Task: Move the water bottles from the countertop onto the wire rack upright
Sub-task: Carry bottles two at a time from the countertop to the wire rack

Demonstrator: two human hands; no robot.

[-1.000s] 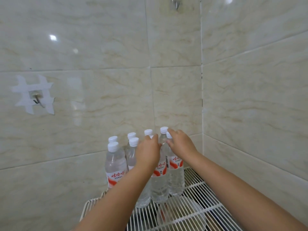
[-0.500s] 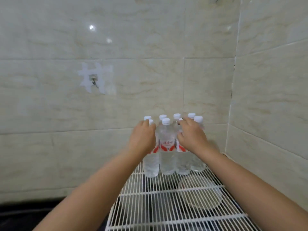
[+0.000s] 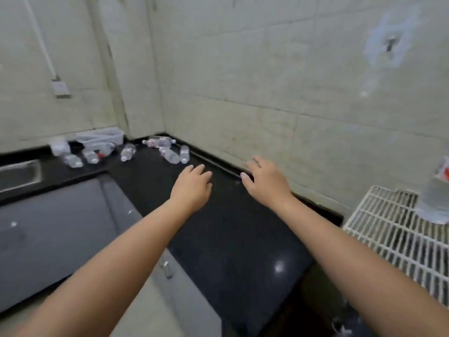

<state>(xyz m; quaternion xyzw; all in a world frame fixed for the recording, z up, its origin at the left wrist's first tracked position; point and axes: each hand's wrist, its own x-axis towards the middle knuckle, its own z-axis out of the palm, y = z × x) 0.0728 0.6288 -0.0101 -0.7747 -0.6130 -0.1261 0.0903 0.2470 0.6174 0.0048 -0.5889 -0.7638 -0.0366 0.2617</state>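
Observation:
Several clear water bottles with white caps lie on their sides in the far corner of the black countertop [image 3: 233, 239]; the nearest pair of bottles [image 3: 176, 154] sits just beyond my left hand. My left hand [image 3: 192, 188] and my right hand [image 3: 263, 183] hover over the countertop, both holding nothing, fingers spread. At the right edge stands the white wire rack [image 3: 393, 229], with one upright bottle [image 3: 435, 190] partly cut off by the frame.
A metal sink [image 3: 19, 175] is set in the counter at far left. A clear plastic container [image 3: 99, 138] stands behind the lying bottles. Grey cabinet fronts [image 3: 56, 229] lie below. Tiled walls close the corner; a wall socket [image 3: 59, 87] hangs at upper left.
Both hands have let go of the bottles standing on the rack and swung left over the countertop. My view turned left, so the rack now sits at the right edge.

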